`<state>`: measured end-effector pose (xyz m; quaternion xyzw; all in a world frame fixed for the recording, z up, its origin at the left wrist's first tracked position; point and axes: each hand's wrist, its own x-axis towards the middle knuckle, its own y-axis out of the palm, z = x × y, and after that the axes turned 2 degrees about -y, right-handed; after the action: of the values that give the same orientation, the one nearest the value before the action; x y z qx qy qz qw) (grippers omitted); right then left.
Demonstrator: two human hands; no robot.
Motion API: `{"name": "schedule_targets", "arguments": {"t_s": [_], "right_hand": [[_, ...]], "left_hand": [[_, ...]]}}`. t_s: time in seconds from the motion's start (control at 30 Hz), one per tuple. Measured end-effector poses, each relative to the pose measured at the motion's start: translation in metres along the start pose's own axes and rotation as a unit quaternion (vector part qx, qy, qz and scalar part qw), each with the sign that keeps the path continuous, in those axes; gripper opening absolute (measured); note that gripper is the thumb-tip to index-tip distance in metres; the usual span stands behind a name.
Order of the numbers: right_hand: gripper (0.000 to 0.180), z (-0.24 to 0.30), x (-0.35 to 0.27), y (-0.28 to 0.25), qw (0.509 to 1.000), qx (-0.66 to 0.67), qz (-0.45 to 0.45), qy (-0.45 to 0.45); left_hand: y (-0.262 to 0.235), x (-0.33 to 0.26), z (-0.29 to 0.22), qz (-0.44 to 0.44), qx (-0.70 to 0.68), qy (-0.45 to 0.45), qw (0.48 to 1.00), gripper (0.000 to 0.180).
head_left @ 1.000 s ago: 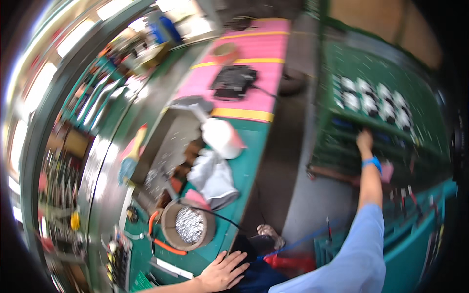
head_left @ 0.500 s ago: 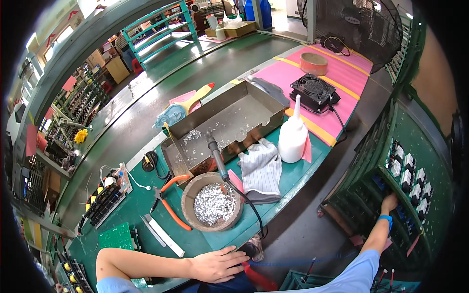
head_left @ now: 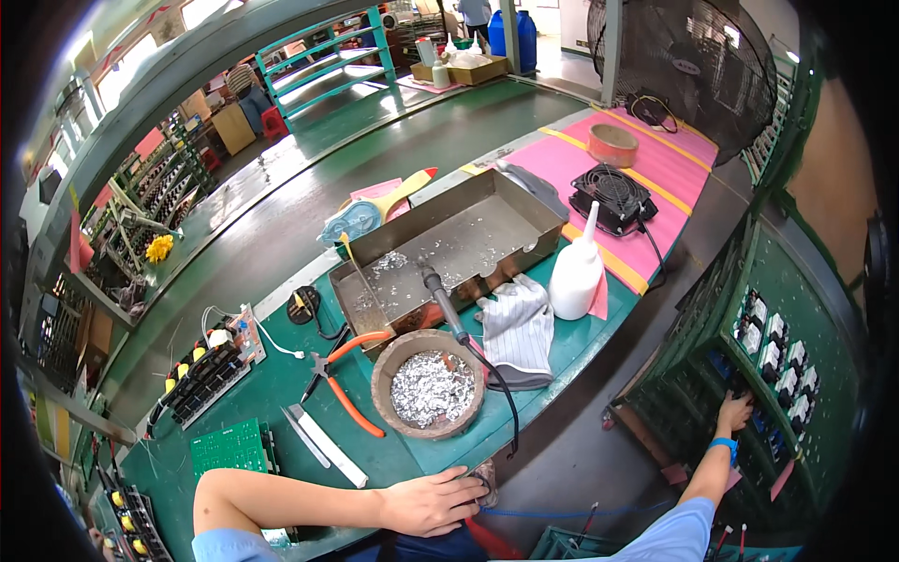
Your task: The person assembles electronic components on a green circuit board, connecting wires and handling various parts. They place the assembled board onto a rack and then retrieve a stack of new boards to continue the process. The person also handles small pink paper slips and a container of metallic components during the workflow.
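My left hand (head_left: 433, 503) lies at the near edge of the green bench (head_left: 393, 465), its fingers stretched out and nothing visible in its grasp. On the right, my right hand (head_left: 735, 412) reaches to a green rack (head_left: 655, 412) that holds circuit boards. Its fingers are bent at a slot, and what they grip is partly hidden. A blue wrist strap (head_left: 724, 444) circles that wrist. Near my left hand stands a round brown pot (head_left: 382, 398) of silvery scraps. A soldering iron (head_left: 440, 298) rests between the pot and a metal tray (head_left: 515, 199).
Orange-handled cutters (head_left: 356, 407), tweezers (head_left: 304, 436) and a green circuit board (head_left: 229, 447) lie on the left. A white squeeze bottle (head_left: 576, 281), a striped glove (head_left: 517, 328) and a small black fan (head_left: 613, 199) are farther right. A cable hangs over the bench edge.
My right hand has drawn slightly back toward me at the rack, and more of its fingers show. The whole view has shifted a little; my left hand stays at the bench edge.
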<state>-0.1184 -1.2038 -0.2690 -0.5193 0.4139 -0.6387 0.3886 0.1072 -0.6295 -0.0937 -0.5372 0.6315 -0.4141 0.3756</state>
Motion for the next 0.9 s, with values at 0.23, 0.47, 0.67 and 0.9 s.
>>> {"name": "schedule_targets", "arguments": {"t_s": [0.23,0.47,0.67,0.9], "right_hand": [[0.045,-0.029,0.029,0.04,0.978,0.202,-0.021,0.056],[0.041,-0.038,-0.002,0.038,0.942,0.321,-0.099,0.025],[0.036,-0.105,-0.029,0.009,0.873,0.441,0.167,0.126],[0.022,0.018,-0.185,-0.256,0.481,0.744,0.464,-0.011]], "left_hand": [[0.005,-0.002,0.003,-0.022,0.0,0.007,1.0,0.032],[0.002,-0.004,0.003,-0.031,0.014,0.027,0.999,0.03],[0.0,0.012,0.006,-0.068,-0.011,0.083,0.994,0.025],[-0.003,-0.006,-0.002,-0.058,0.058,0.048,0.995,0.028]]}}
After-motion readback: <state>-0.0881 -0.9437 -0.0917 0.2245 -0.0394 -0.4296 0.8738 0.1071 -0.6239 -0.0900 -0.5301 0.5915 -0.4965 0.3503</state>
